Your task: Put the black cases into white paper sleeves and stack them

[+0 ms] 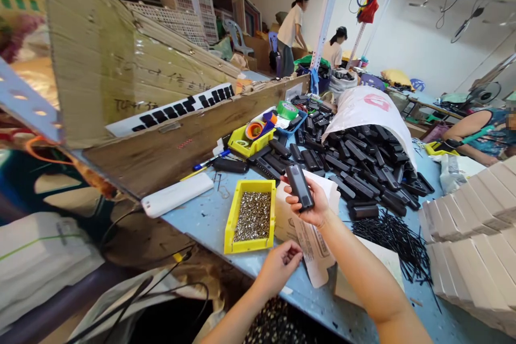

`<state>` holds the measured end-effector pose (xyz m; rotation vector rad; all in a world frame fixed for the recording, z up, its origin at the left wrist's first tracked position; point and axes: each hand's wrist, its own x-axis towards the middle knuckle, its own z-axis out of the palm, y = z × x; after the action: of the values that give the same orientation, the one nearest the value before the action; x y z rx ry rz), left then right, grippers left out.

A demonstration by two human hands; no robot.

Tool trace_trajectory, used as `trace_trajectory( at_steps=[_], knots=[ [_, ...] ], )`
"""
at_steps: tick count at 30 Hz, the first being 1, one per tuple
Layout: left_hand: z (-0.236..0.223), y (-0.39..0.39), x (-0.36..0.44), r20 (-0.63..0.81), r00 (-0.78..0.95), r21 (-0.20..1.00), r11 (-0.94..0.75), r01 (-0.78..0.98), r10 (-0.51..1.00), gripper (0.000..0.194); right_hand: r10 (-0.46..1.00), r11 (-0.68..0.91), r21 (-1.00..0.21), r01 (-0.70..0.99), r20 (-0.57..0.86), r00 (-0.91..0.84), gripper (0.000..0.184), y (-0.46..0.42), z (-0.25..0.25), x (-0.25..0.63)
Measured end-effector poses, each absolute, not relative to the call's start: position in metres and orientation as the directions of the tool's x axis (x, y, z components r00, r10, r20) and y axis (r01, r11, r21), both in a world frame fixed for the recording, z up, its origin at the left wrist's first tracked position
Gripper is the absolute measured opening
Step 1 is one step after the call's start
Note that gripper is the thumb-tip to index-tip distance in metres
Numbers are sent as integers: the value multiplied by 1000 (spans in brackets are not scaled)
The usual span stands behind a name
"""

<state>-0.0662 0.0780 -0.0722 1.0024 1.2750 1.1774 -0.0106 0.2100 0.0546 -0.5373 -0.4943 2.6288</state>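
Observation:
My right hand (315, 205) is wrapped round a black oblong plastic casing (299, 187), held tilted above the table. Below and to the left of it, my left hand (281, 264) has its fingers curled and the thumb against them; whether something small is pinched there I cannot make out. Near my left hand stands a yellow bin (229, 239) full of small shiny metal parts (253, 216). Under my right hand lies a flattened printed carton (312, 258) on the blue table (193, 220).
Many more black casings (355, 158) spill from a white sack (365, 110). Black strips (397, 244) lie in a heap at the right, beside stacked white boxes (475, 215). A yellow tray (252, 142) holds tape rolls. Two people work behind; another person's arm shows far right.

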Motion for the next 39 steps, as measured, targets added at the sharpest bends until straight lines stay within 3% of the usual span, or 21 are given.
trace_trajectory(
  at_steps=[6, 8, 10, 12, 14, 16, 17, 21, 25, 29, 33, 39],
  knots=[
    [-66, 75, -68, -194, -88, 976, 182, -121, 977, 25, 576, -816, -299, -495, -355, -736, 38, 174, 52, 28],
    [-62, 73, -71, -207, -88, 971, 193, -141, 974, 25, 668, -744, -342, -574, -384, -637, 34, 157, 47, 55],
    [-57, 72, -73, -223, -101, 964, 204, -170, 970, 26, 762, -647, -497, -578, -402, -508, 34, 134, 38, 91],
    [-51, 70, -73, -247, -132, 953, 216, -211, 960, 28, 834, -539, -735, -412, -398, -382, 48, 106, 26, 130],
    [-43, 68, -67, -280, -154, 935, 233, -267, 948, 31, 895, -400, -913, -83, -370, -249, 67, 78, 14, 167],
    [-33, 65, -52, -318, -133, 908, 262, -328, 939, 36, 948, -280, -939, 198, -302, -96, 77, 56, 4, 194],
    [-27, 63, -43, -338, -106, 891, 281, -356, 935, 37, 968, -239, -938, 251, -250, -14, 77, 48, 2, 204],
    [-9, 62, -2, -395, 12, 827, 361, -432, 919, 39, 968, -72, -984, 164, -30, 248, 50, 49, 6, 224],
    [-3, 66, 15, -386, 4, 815, 343, -466, 922, 35, 973, 108, -980, 165, 138, 185, 32, 70, 25, 226],
    [-1, 64, 24, -322, -12, 851, 284, -443, 946, 29, 907, 343, -911, -228, 258, 334, 18, 78, 38, 201],
    [3, 58, 36, -283, -2, 875, 257, -409, 959, 27, 875, 413, -790, -453, 206, 439, 16, 79, 41, 163],
    [1, 57, 41, -230, 15, 918, 222, -329, 973, 31, 848, 281, -824, -493, -28, 530, 23, 84, 39, 148]
  ],
)
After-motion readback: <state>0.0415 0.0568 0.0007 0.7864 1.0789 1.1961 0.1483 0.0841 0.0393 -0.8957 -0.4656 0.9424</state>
